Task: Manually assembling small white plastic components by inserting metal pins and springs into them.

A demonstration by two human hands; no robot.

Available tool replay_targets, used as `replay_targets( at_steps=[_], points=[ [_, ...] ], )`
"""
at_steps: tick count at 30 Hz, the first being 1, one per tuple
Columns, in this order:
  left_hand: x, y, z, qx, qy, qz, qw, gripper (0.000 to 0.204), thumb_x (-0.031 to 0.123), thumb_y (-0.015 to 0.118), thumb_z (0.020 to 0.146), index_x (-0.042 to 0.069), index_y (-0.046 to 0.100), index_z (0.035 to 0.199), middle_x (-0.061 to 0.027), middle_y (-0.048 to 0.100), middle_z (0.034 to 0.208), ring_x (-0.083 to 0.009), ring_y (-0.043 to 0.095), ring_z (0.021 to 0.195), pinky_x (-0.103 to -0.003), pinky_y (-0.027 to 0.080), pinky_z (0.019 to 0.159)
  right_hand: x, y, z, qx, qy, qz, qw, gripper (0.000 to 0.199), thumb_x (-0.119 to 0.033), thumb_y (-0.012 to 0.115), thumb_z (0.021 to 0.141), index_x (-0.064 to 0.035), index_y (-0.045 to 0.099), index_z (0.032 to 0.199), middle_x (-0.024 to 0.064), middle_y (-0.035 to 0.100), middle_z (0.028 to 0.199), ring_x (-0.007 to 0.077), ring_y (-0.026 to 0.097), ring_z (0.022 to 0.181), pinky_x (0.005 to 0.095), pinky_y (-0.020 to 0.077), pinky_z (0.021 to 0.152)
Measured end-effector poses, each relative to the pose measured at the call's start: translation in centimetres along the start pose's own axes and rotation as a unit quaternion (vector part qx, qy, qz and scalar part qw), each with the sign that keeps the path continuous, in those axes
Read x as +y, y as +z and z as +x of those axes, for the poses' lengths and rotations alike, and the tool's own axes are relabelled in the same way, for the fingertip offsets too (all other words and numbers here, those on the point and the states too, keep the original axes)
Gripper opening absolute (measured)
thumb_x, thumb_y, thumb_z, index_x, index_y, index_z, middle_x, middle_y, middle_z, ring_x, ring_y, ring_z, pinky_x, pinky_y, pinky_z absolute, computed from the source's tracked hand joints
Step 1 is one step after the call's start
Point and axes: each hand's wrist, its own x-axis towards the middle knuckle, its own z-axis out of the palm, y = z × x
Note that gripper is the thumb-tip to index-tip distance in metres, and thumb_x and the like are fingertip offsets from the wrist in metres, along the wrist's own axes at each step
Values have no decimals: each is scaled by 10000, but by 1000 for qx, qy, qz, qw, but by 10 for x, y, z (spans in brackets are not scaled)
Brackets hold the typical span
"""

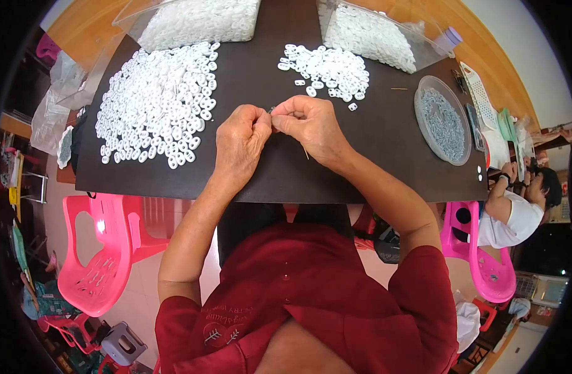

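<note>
Head view: left hand [242, 140] and right hand [312, 128] meet, pinched on a tiny, mostly hidden part [273, 110] between their fingertips; white pieces [158, 103] lie left of them, a tub [424, 131] to their right.

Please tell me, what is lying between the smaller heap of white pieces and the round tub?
In the head view, a thin yellowish stick lies between the smaller heap of white pieces and the clear round tub of grey parts.

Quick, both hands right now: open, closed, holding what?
Left hand: fingers closed; anything held is too small to tell.
Right hand: fingers closed in a pinch; thin yellowish stick showing below it, whether gripped is unclear.
</note>
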Motion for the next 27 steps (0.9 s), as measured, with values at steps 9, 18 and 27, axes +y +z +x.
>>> replay_targets(
  at_steps=[9, 18, 27],
  points=[
    [-1, 8, 1, 47, -14, 26, 998, 188, 124, 574, 852, -19, 547, 733, -128, 556, 647, -229, 547, 558, -342, 430, 530, -8, -1, -4, -10, 33, 27, 999, 104, -38, 590, 822, 50, 616, 869, 49, 623, 772, 62, 540, 672, 198, 436, 601],
    [4, 12, 6, -8, 69, 178, 982, 212, 146, 634, 804, -11, 533, 704, -160, 566, 688, -342, 561, 628, -410, 433, 560, -4, -28, -26, 66, -12, -193, 979, 88, -64, 610, 804, 17, 600, 837, 29, 583, 699, 62, 528, 631, 217, 427, 565],
    [20, 25, 12, -17, 151, 174, 973, 99, 40, 652, 736, 21, 561, 771, -139, 551, 722, -325, 566, 678, -410, 445, 589, 25, -100, -57, 278, -182, -404, 852, 58, -21, 630, 764, -40, 585, 795, 71, 533, 713, 158, 526, 574, 277, 427, 538]
  ],
)
